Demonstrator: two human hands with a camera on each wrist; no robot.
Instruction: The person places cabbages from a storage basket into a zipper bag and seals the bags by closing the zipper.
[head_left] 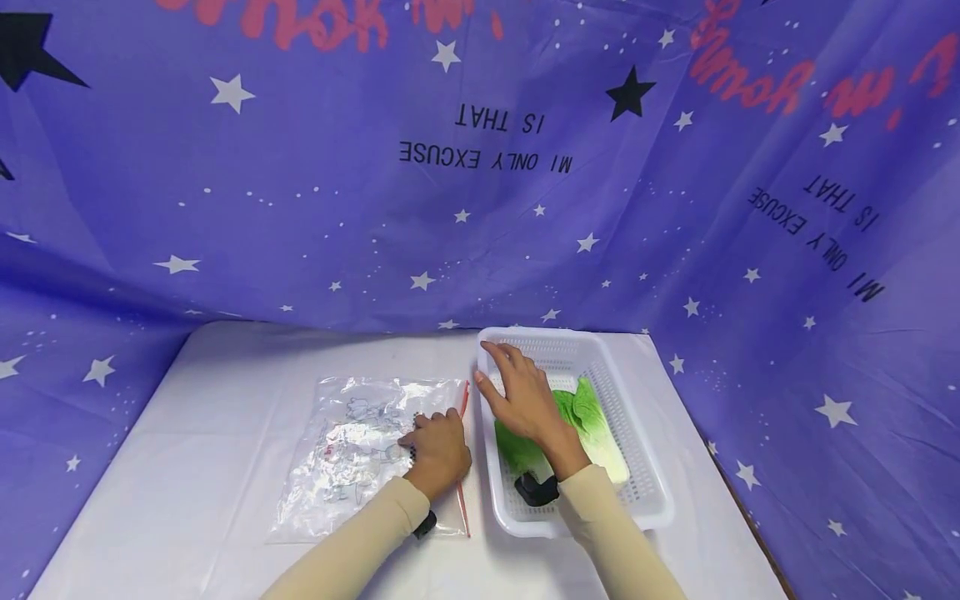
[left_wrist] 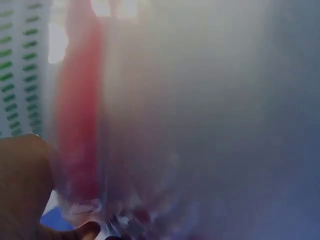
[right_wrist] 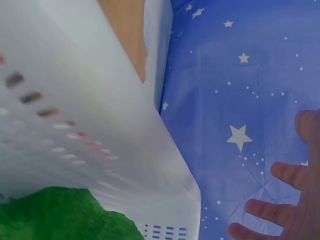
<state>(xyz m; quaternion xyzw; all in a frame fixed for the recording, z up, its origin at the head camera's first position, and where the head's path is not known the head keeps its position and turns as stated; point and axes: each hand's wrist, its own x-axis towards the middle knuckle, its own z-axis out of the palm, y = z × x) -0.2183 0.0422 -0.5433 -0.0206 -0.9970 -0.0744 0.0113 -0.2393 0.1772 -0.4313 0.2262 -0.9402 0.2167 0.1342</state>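
Note:
A clear plastic zip bag with a red strip along its right edge and faint printed drawings lies flat on the table. My left hand is on its right part with bent fingers, pinching the plastic, which bunches at a fingertip in the left wrist view. To the right stands a white perforated basket holding green leaves with pale bases, like lettuce. Over the basket's left side is my right hand, fingers spread and holding nothing. In the right wrist view its fingers are apart from the basket wall.
A white cloth covers the table. Behind it and at both sides hangs a blue-purple curtain with stars and lettering. Small dark wrist cameras sit at both wrists.

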